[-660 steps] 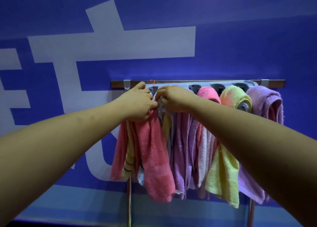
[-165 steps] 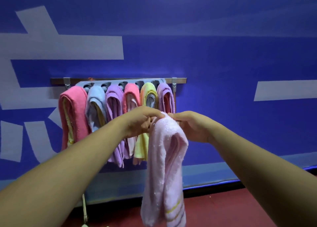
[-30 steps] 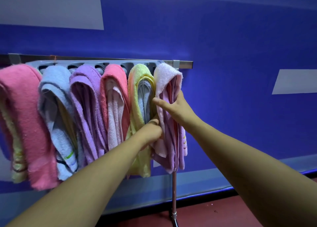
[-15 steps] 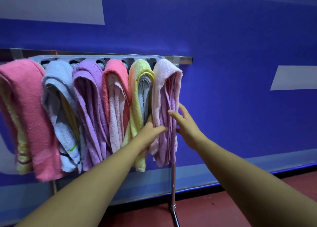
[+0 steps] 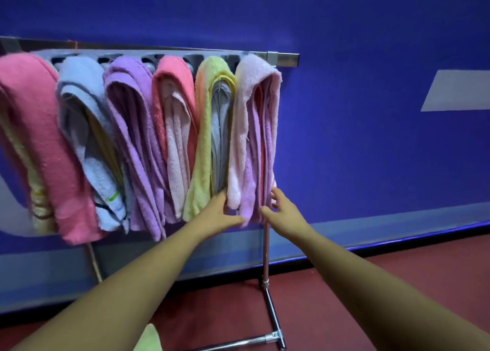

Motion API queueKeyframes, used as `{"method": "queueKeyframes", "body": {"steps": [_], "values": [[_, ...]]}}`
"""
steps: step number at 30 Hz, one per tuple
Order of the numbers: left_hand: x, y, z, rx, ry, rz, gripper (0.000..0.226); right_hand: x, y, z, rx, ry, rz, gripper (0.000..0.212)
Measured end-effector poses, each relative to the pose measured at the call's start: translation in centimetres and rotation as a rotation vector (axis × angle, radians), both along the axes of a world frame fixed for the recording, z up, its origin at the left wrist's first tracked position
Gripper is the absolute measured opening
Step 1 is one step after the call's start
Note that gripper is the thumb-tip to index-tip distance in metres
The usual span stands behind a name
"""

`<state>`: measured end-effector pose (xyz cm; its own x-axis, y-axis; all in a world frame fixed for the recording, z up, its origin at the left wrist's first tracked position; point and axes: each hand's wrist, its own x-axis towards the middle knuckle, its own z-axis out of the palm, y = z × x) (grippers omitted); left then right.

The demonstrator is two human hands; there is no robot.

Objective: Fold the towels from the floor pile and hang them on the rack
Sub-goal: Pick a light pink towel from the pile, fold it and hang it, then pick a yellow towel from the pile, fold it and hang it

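Note:
A pale pink towel hangs folded over the right end of the rack, on top of a lilac one. Beside it to the left hang a yellow towel, a coral pink towel, a purple towel, a light blue towel and a large pink towel. My left hand touches the bottom edge of the pale pink towel from the left, fingers spread. To that towel's right, my right hand is open with its fingertips at the hem.
The rack's chrome post drops to a foot bar on the red floor, right under my hands. Behind it is the blue wall with grey marks. A yellow-green cloth corner shows at the bottom edge.
Both hands have slid down the pale pink towel from its middle to its bottom hem, and my right hand has let go its grip. The towel now hangs straighter.

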<state>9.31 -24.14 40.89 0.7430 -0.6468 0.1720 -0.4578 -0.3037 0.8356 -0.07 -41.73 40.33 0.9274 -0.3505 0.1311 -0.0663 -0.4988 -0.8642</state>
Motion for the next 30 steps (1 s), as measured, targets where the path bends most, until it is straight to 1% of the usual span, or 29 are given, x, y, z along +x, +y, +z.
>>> {"method": "queueKeyframes", "body": {"steps": [2, 3, 5, 7, 8, 11, 18, 20, 23, 27, 30], "values": [[-0.6, 2.4, -2.6, 0.062, 0.038, 0.025, 0.067, -0.9, 0.4, -1.9, -0.077, 0.035, -0.029, 0.045], [-0.9, 3.7, -4.1, 0.099, 0.077, 0.060, 0.060, -1.1, 0.6, -3.0, -0.095, 0.057, -0.041, 0.047], [-1.3, 6.5, -7.3, 0.166, 0.138, 0.125, 0.041, -1.7, 1.6, -5.3, -0.122, 0.139, -0.038, 0.054], [-1.7, 9.6, -10.1, 0.233, 0.147, 0.194, 0.029, -2.4, 3.0, -7.7, -0.151, 0.239, -0.027, 0.067], [-1.9, 11.4, -11.4, 0.272, 0.155, 0.229, 0.025, -2.6, 3.8, -9.0, -0.157, 0.286, -0.022, 0.067], [-2.7, 16.2, -14.8, 0.382, 0.195, 0.298, 0.020, -3.1, 6.5, -12.9, -0.189, 0.361, 0.021, 0.055], [-4.1, 25.6, -22.0, 0.556, 0.297, 0.384, 0.009, -2.4, 14.7, -21.2, -0.191, 0.519, 0.167, 0.059], [-4.1, 28.0, -24.8, 0.622, 0.336, 0.372, 0.008, -1.9, 16.9, -23.6, -0.192, 0.556, 0.202, 0.058], [-3.6, 30.6, -28.9, 0.714, 0.387, 0.336, 0.013, -1.3, 19.8, -27.4, -0.186, 0.619, 0.249, 0.060], [-2.5, 33.1, -34.8, 0.773, 0.403, 0.306, 0.019, -0.2, 22.9, -33.1, -0.225, 0.691, 0.314, 0.056], [-2.2, 34.8, -39.7, 0.853, 0.440, 0.252, 0.027, 0.8, 24.8, -37.1, -0.245, 0.741, 0.360, 0.052]]}}
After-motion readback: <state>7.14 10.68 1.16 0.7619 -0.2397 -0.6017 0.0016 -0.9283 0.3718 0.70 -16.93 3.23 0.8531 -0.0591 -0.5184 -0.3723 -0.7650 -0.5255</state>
